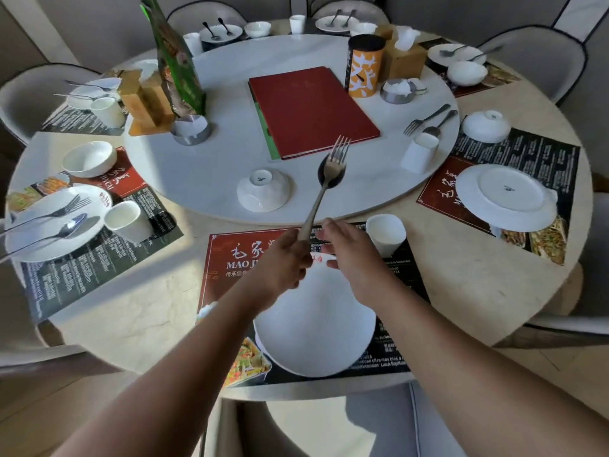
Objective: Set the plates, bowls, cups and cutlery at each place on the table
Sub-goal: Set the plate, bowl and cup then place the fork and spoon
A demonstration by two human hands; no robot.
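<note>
My left hand (286, 262) grips the handles of a fork (339, 153) and a spoon (330, 174) together, their heads raised over the turntable's front edge. My right hand (349, 255) hovers beside the handles with its fingers apart, holding nothing. Below both hands a white plate (316, 331) lies on the near placemat (230, 258), with a white cup (386, 233) at the mat's far right corner. An upside-down white bowl (263, 189) rests on the turntable just past this place.
The white turntable (230, 159) carries a red menu (309, 110), an orange tin (364, 65), a loose fork (425, 118) with a spoon, and a tipped cup (420, 151). The right place has an inverted plate (507, 196) and bowl (486, 125). The left place holds a plate (56, 222) with cutlery, a cup and a bowl.
</note>
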